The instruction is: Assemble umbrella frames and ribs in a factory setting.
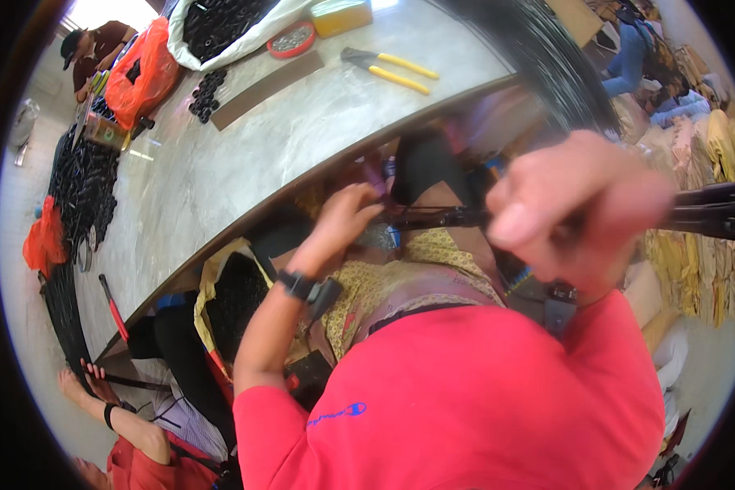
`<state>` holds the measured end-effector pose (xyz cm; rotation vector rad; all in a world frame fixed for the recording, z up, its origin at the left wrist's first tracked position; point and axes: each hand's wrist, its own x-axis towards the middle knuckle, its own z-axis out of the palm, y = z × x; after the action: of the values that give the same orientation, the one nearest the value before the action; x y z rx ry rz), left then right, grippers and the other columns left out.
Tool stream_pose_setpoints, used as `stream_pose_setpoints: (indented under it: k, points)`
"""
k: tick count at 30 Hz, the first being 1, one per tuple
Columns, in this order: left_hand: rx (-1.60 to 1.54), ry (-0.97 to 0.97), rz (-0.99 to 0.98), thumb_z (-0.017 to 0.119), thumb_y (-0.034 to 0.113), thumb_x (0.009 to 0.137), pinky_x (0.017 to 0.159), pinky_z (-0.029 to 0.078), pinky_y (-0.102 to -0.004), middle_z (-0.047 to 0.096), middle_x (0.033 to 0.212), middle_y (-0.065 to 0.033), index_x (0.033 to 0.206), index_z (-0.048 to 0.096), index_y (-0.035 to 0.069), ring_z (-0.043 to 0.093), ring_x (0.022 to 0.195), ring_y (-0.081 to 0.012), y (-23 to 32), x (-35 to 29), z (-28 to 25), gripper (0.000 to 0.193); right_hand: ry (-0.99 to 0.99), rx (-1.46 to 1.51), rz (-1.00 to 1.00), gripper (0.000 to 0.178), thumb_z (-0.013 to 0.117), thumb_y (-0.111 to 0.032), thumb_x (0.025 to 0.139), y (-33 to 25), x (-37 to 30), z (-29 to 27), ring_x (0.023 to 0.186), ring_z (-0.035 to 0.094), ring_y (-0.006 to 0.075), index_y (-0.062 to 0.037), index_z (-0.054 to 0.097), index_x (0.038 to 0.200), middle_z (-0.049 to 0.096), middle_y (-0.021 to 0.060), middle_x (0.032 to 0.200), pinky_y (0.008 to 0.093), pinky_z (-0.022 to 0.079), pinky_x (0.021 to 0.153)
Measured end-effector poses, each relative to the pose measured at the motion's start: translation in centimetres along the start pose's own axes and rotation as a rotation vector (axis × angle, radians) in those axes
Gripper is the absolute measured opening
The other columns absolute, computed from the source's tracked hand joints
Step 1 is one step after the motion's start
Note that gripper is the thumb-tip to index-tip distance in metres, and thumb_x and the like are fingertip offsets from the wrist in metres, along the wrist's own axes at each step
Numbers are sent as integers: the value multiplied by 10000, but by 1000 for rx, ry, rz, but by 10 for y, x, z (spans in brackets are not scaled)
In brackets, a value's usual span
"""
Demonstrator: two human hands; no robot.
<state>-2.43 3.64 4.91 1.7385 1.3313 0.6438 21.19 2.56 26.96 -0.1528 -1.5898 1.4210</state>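
A long black umbrella frame (710,211) lies crosswise in front of me, its bundled ribs reaching the right rim of the view. Around its middle my right hand (584,204) is closed in a fist, smeared by motion. My left hand (345,222) is at the thin left end of the shaft, fingers curled and thumb drawn in. The exact grip there is partly hidden. Below the shaft, a yellow patterned cloth (355,290) covers my lap. Beside my left forearm stands a yellowish sack (210,286) with black parts in it.
The grey table (294,147) carries yellow-handled cutters (392,67), a brown strip (267,90), a red dish (276,51) of small metal parts and a white sack (296,15). Black rods (531,57) hang over its right end. A co-worker's hands (80,385) are at lower left.
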Motion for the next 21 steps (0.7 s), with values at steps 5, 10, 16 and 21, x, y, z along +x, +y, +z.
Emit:
stream_pose_setpoints:
  k: [5,10,16,21]
  points:
    - [698,434,3,727,160,786,812,478,-440,632,921,-163,995,660,57,606,935,-382,-31,-103,-33,243,-16,-109,116,477,404,-364,1079,42,-7,-1,522,451,57,16,679,993,502,-17,564,259,429,609]
    - [546,471,-260,700,62,787,757,502,-446,614,922,-175,1021,641,45,626,833,-372,-61,-177,-18,242,24,-66,339,549,392,-435,1069,84,-9,4,511,447,50,28,681,1003,529,21,610,210,346,523]
    - [841,498,-290,676,47,792,781,485,-447,598,957,-136,1012,634,76,603,920,-334,-27,-171,-55,226,49,-51,327,507,410,-400,1071,89,1,1,511,442,47,22,681,1005,517,7,611,215,345,512]
    - [117,246,26,691,94,866,809,523,-347,703,959,-154,1053,668,5,686,891,-306,-1,-63,-19,208,-83,156,501,432,461,-365,1062,64,3,15,634,503,52,-24,685,920,559,-19,656,249,443,616]
